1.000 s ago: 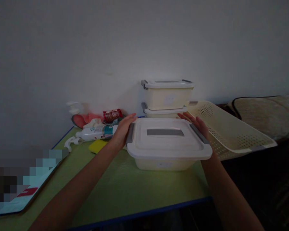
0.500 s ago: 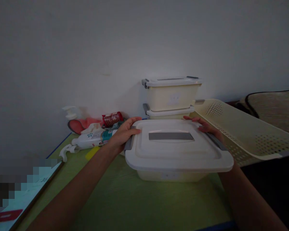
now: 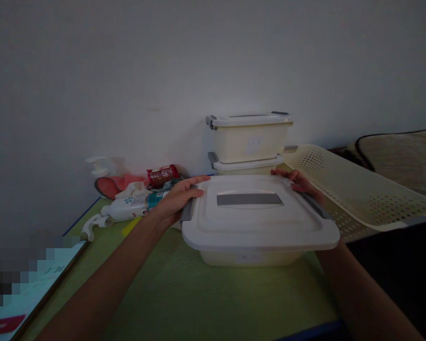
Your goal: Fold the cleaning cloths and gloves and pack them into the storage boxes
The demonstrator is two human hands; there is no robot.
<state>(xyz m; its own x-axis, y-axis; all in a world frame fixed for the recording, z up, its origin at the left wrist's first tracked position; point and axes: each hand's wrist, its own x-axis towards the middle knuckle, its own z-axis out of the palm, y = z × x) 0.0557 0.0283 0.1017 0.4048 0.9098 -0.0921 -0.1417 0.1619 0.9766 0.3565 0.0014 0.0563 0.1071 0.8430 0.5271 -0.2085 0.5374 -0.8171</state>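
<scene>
A cream storage box with a white lid (image 3: 248, 222) and grey side clips sits in front of me on the green table (image 3: 184, 293). My left hand (image 3: 177, 196) grips the lid's left edge near the back corner, thumb on top by the grey clip. At the opposite back corner, my right hand (image 3: 303, 184) holds the right edge, its fingers curled over the rim. The undersides of both grips are hidden. Directly behind stand two stacked boxes, the upper storage box (image 3: 252, 142) lidded and clipped, the lower storage box (image 3: 248, 166) partly covered by the front one.
At right lies a long perforated cream basket (image 3: 362, 189) beside a beige cushion (image 3: 401, 154). To the left are a white spray bottle (image 3: 126, 208), a red packet (image 3: 162, 175), a pink cloth (image 3: 128, 181), a pump top (image 3: 98, 166) and a lit screen (image 3: 31, 289).
The view has shifted slightly, so everything appears a little further left. Both hands keep the same hold on the lidded box.
</scene>
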